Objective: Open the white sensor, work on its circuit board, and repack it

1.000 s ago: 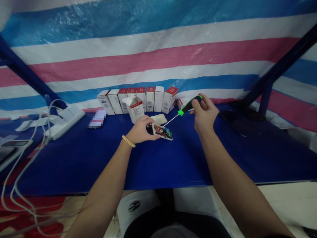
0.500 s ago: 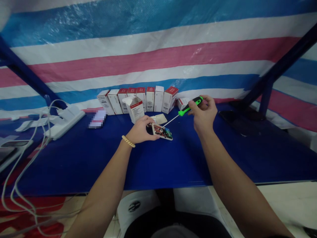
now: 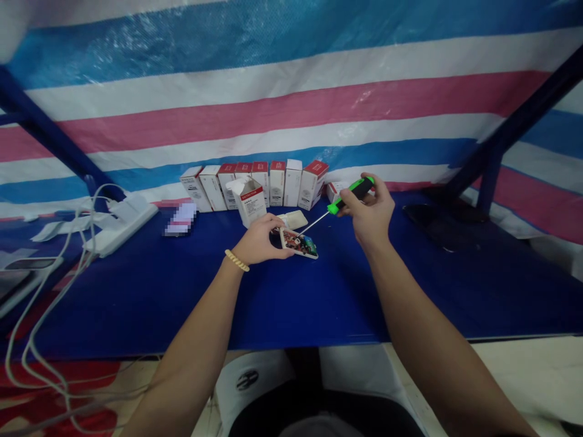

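One opened device [image 3: 306,244], cream shell, circuit board showing, mid-bench [image 3: 291,309], nearer the back edge than the front. Left hand [image 3: 262,240] clamped on its left end, thumb at the near side. Right hand [image 3: 371,215] gripping the handle of one screwdriver [image 3: 334,208], shaft slanting down-left into the device; tip contact too small to confirm. Hands apart from each other.

Changed over the last second: right hand rolled slightly left, handle turned in the fingers; left hand and device same place. Reads as a twist at the same spot; no part visibly loose, so probably same stage.

Counts: 1 cream piece [image 3: 298,218] just behind device; 1 open-topped box [image 3: 252,203] behind left hand; 8 upright boxes [image 3: 276,185] in a row along back edge; 1 small box [image 3: 333,189] right of the row, partly hidden; 1 power strip [image 3: 122,226] near back left corner; 1 blurred flat item [image 3: 181,220] beside it; dark flat items [image 3: 430,227] toward back right corner, at least 2; white cables [image 3: 34,340] at left edge, tangled, can't count.
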A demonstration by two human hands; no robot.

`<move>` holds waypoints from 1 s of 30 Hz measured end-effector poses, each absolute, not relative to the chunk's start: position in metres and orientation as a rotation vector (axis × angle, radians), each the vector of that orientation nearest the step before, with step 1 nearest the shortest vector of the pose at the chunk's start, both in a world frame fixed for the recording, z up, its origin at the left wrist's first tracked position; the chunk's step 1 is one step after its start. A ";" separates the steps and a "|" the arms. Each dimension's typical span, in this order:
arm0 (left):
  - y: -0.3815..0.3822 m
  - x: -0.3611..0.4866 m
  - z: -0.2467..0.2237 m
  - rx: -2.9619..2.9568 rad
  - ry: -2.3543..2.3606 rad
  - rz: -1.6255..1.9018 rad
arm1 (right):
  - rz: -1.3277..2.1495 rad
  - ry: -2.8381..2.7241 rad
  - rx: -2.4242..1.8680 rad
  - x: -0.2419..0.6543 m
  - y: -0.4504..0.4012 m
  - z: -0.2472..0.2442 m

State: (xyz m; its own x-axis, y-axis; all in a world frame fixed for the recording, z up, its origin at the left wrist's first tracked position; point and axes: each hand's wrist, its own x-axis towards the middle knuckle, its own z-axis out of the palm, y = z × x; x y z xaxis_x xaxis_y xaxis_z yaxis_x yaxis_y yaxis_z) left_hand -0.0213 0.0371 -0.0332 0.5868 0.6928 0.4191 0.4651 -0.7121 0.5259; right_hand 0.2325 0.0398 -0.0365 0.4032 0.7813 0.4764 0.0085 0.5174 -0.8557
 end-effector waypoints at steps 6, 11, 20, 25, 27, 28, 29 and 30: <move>0.036 -0.021 -0.032 2.441 0.946 0.867 | 0.752 -0.985 -0.846 0.241 0.038 -0.032; 0.038 -0.025 -0.030 2.458 0.978 0.783 | 0.766 -0.931 -0.836 0.244 0.037 -0.028; 0.036 -0.028 -0.032 2.514 1.302 0.185 | 0.723 -0.850 -0.985 0.244 0.045 -0.032; 0.033 -0.025 -0.034 2.522 1.369 0.025 | 0.808 -0.922 -1.105 0.235 0.039 -0.028; 0.033 -0.025 -0.033 2.521 1.369 0.015 | 0.854 -0.947 -1.150 0.231 0.035 -0.025; 0.032 -0.025 -0.031 2.515 1.360 0.025 | 0.873 -0.958 -1.170 0.229 0.033 -0.024; 0.032 -0.024 -0.030 2.509 1.348 0.054 | 0.894 -0.972 -1.190 0.228 0.032 -0.023; 0.032 -0.023 -0.028 2.506 1.330 0.102 | 0.920 -0.993 -1.210 0.226 0.030 -0.023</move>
State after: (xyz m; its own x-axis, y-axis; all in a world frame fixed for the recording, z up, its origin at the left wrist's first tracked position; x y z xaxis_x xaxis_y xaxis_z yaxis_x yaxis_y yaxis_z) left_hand -0.0234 0.0317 -0.0282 0.5684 0.8190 -0.0781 0.7977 -0.5253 0.2962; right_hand 0.2264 0.0302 -0.0230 0.3096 0.9444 0.1108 -0.0388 0.1289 -0.9909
